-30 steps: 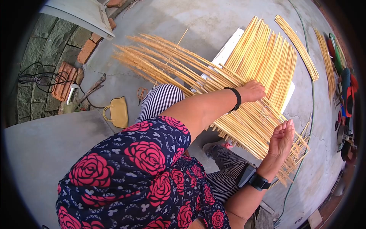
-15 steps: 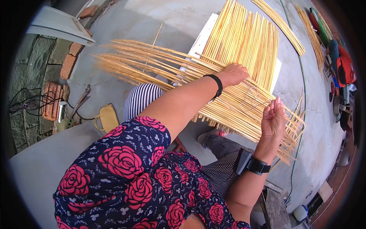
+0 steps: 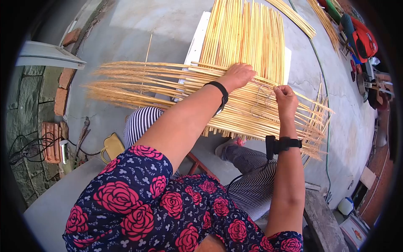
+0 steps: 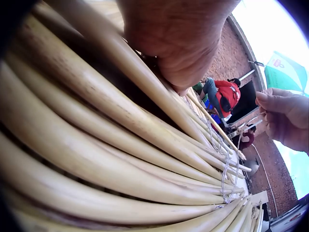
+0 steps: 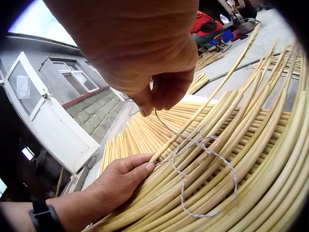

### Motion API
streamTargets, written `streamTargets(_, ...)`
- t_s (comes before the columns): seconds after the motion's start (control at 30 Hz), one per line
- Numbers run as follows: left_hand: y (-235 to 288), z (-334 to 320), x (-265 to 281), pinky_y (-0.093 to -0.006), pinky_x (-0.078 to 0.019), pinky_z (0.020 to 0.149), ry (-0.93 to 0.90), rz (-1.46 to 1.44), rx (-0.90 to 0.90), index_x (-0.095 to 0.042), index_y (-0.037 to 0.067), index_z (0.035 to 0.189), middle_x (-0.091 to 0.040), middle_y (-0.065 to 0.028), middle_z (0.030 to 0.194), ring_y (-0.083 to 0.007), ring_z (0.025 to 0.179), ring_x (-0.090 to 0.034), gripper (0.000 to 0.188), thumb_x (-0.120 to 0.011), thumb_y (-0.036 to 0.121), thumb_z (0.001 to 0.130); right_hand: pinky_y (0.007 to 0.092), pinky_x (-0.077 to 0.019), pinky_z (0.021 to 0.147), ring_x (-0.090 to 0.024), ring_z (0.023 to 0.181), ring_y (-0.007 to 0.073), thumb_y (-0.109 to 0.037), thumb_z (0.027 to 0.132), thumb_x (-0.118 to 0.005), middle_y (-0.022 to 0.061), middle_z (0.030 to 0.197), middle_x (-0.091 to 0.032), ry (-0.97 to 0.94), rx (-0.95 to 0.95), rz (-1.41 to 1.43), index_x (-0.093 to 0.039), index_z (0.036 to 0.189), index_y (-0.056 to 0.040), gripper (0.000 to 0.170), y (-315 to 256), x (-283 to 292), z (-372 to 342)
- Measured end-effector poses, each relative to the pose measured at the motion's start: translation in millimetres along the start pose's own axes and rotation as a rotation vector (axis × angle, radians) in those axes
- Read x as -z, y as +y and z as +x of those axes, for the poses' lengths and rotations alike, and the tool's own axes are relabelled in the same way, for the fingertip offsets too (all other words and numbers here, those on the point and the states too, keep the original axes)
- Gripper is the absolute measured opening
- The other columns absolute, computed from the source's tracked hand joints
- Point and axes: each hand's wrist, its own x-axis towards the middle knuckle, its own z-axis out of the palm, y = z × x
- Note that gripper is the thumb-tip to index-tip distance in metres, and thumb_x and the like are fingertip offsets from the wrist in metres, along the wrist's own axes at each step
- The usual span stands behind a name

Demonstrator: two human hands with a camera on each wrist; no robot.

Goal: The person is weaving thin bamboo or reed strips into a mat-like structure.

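Observation:
Long pale reed stalks [image 3: 176,89] with feathery heads lie crosswise over a layer of trimmed stalks [image 3: 247,33] on a white board [image 3: 197,42]. My left hand [image 3: 240,75] is at the far edge of the crosswise stalks. Its thumb and fingers hold the outermost stalk, as the right wrist view shows. To its right, my right hand [image 3: 286,101] is raised above the stalks and pinches the end of a thin twisted twine [image 5: 235,176]. The twine runs down from the fingertips to the stalks and lies in a loose loop across them. Twine also wraps stalks in the left wrist view.
More stalk bundles [image 3: 294,17] lie on the concrete at the back right, beside a green hose [image 3: 321,67]. A yellow bag [image 3: 113,146] is on the left, near bricks and black cable. A person in red [image 4: 227,94] is in the background.
My right hand has turned from palm up to palm down and moved closer to my left hand, holding the twine. The left hand keeps its place on the stalks. The head view has shifted.

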Motion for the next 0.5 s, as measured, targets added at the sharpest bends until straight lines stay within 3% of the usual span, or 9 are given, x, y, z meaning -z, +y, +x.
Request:
streamTargets(0.1,0,2,0,-0.0386,-0.045,0.084,-0.018,0.021,0.006,-0.064,0.014,0.108,-0.06,-0.0068,0.092,-0.0243,0.096,-0.056,0.023,-0.051,0.02,0.09,0.0341,-0.0498,0.065,-0.062,0.069,0.021,-0.02,0.075,-0.071,0.0089,0.077,-0.063,0.07,0.235,-0.189,-0.069,0.092,-0.012,0.019,0,-28,21)
streamTargets(0.2,-1,-1,-1,-0.0386,-0.0457,0.084,0.029,0.019,-0.021,-0.064,0.015,0.109,-0.06,-0.0066,0.092,-0.0246,0.096,-0.057,0.024,-0.051,0.02,0.089,0.0355,-0.0499,0.07,-0.062,0.077,0.0272,-0.019,0.074,-0.07,0.0108,0.085,-0.064,0.008,0.391,-0.218,-0.07,0.1,-0.0157,0.026,10,-48,38)
streamTargets(0.4,-4,3,-5,-0.0385,-0.0472,0.081,0.044,0.036,-0.042,-0.064,0.015,0.111,-0.06,-0.0067,0.089,-0.0256,0.093,-0.058,0.025,-0.053,0.019,0.088,0.0342,-0.0499,0.073,-0.063,0.079,0.0256,-0.021,0.076,-0.071,0.0083,0.087,-0.065,-0.133,0.359,-0.113,-0.071,0.094,-0.0139,0.019,27,-60,49)
streamTargets(0.43,-5,4,-6,-0.0391,-0.0466,0.084,0.024,0.016,-0.029,-0.066,0.013,0.102,-0.063,-0.0076,0.094,-0.0256,0.098,-0.059,0.02,-0.053,0.017,0.087,0.0337,-0.0499,0.073,-0.063,0.079,0.025,-0.021,0.076,-0.071,0.0081,0.088,-0.065,-0.135,0.331,-0.067,-0.071,0.094,-0.0136,0.019,29,-61,49)
streamTargets(0.5,-8,7,-7,-0.0388,-0.047,0.083,0.008,0.003,-0.061,-0.064,0.013,0.108,-0.062,-0.0088,0.093,-0.0264,0.095,-0.058,0.023,-0.053,0.017,0.088,0.032,-0.0499,0.072,-0.063,0.079,0.0231,-0.021,0.076,-0.072,0.0076,0.089,-0.066,-0.126,0.296,-0.025,-0.071,0.093,-0.0135,0.019,31,-62,51)
